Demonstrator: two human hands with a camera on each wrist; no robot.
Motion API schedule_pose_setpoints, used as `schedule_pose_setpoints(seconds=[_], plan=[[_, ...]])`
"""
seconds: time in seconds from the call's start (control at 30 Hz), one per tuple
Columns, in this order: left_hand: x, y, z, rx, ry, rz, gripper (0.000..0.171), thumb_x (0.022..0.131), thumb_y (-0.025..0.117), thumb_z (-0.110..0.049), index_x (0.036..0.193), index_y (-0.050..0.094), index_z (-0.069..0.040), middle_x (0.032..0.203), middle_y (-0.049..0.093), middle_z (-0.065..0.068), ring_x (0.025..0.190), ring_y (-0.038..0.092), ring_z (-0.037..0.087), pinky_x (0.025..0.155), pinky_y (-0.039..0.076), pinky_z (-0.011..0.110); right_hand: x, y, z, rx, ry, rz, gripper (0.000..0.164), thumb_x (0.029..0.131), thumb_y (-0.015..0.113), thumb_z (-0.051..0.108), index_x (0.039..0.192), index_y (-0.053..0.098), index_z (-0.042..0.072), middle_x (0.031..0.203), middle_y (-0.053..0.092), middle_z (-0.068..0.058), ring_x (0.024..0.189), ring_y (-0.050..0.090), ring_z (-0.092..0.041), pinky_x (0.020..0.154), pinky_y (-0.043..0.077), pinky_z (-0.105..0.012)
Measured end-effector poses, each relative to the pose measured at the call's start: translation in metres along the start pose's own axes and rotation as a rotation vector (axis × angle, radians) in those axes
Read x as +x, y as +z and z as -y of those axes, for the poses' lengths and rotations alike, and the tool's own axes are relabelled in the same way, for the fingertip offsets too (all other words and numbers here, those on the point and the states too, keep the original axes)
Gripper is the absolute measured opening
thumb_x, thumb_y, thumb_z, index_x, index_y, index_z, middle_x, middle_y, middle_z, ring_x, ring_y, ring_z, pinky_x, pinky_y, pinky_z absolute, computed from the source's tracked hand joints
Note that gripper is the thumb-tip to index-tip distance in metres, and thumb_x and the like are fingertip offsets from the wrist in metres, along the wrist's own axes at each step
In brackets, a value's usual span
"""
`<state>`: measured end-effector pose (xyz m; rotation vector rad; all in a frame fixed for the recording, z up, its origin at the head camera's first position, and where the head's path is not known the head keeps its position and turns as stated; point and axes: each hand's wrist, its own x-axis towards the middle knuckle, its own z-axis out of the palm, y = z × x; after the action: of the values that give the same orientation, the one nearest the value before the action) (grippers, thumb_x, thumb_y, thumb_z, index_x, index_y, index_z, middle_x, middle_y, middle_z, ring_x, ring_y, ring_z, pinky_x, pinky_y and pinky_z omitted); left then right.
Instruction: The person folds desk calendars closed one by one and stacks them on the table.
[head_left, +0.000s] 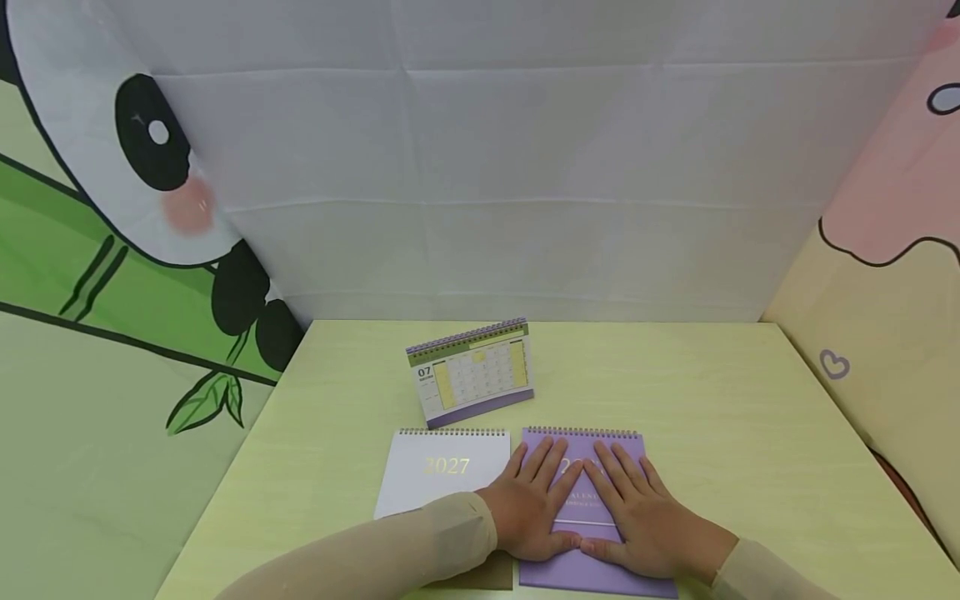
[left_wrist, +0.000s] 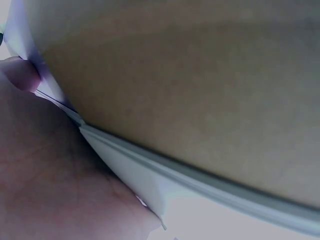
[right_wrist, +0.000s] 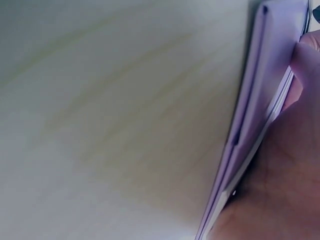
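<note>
A purple spiral-bound desk calendar (head_left: 600, 579) lies flat near the table's front. Both hands rest on its cover, fingers straight and spread, thumb tips meeting at the middle. My left hand (head_left: 534, 504) covers the left part and hides some of the printed year. On the right part lies my right hand (head_left: 645, 517). Beside it on the left is a white spiral calendar (head_left: 442, 479) marked 2027 in gold, partly covered by the left sleeve. In the right wrist view, the purple calendar's edge (right_wrist: 245, 110) runs along beneath the palm.
Behind the two flat calendars, a desk calendar (head_left: 476, 375) stands propped up, turned to the page 07. The pale yellow table (head_left: 750, 417) meets a white cloth backdrop (head_left: 525, 183) at the back. Cartoon-printed panels flank it on both sides.
</note>
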<state>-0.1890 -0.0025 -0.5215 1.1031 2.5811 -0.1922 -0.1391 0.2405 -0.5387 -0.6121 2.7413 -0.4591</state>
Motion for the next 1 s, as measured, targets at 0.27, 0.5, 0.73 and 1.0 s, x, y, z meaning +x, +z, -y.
schedule_pose_setpoints(seconds=[0.27, 0.5, 0.73, 1.0], plan=[[-0.0007, 0.0, 0.0005, 0.001, 0.005, -0.004, 0.098, 0.114, 0.038, -0.086, 0.192, 0.013, -0.031, 0.203, 0.004, 0.003, 0.19, 0.007, 0.026, 0.154, 0.019, 0.055, 0.0003, -0.0006, -0.0001, 0.002, 0.005, 0.007, 0.115, 0.109, 0.065, 0.079, 0.187, 0.028, 0.004, 0.198, 0.013, -0.027, 0.183, 0.014, -0.059, 0.141, 0.016, -0.089], [-0.0008, 0.0015, 0.0007, 0.001, 0.007, -0.009, 0.098, 0.115, 0.037, -0.086, 0.192, 0.013, -0.031, 0.203, 0.005, 0.004, 0.19, 0.008, 0.026, 0.154, 0.02, 0.055, 0.001, 0.0013, -0.0013, 0.007, 0.006, 0.01, 0.116, 0.109, 0.064, 0.081, 0.188, 0.027, 0.005, 0.199, 0.012, -0.025, 0.184, 0.013, -0.058, 0.141, 0.015, -0.089], [-0.0004, 0.0017, 0.0007, -0.003, 0.006, -0.003, 0.098, 0.115, 0.037, -0.085, 0.192, 0.012, -0.031, 0.203, 0.004, 0.004, 0.19, 0.007, 0.027, 0.154, 0.019, 0.055, 0.0008, 0.0008, -0.0017, 0.009, 0.005, 0.012, 0.116, 0.109, 0.065, 0.08, 0.187, 0.027, 0.004, 0.199, 0.012, -0.026, 0.184, 0.013, -0.059, 0.141, 0.016, -0.089], [-0.0003, 0.001, 0.0001, 0.0, 0.003, 0.0, 0.098, 0.115, 0.038, -0.085, 0.192, 0.012, -0.031, 0.203, 0.004, 0.004, 0.19, 0.007, 0.026, 0.154, 0.018, 0.055, 0.0011, 0.002, -0.0041, -0.001, 0.003, 0.012, 0.116, 0.109, 0.065, 0.079, 0.187, 0.026, 0.003, 0.199, 0.011, -0.026, 0.184, 0.013, -0.059, 0.141, 0.016, -0.089]])
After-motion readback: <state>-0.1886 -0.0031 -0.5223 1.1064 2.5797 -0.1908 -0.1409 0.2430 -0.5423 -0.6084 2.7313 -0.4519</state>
